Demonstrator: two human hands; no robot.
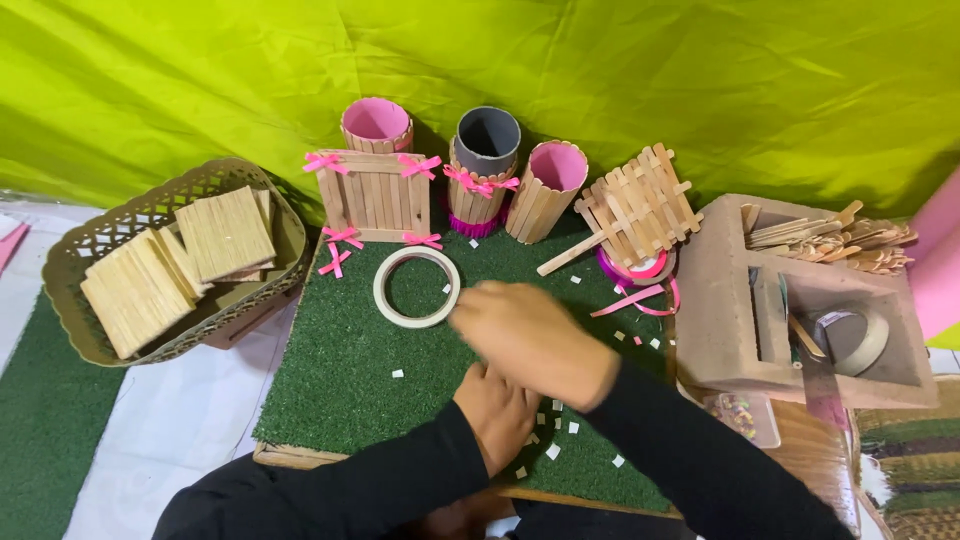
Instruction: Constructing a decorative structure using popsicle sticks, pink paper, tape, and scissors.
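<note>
Two hands work low over the green mat (340, 370): the right hand (530, 340) crosses above the left hand (497, 408), and I cannot tell what either holds. Reaching on, that sleeve could scatter the paper bits (553, 451) or knock the tape ring (417, 287) just beside it.

A woven tan plastic basket (75, 300) holds stacks of pale wooden craft sticks (224, 232). Three stick-clad round cups (547, 190) and a small stick fence with pink bows (375, 195) stand before a wrinkled lime-green cloth backdrop (640, 80).
</note>
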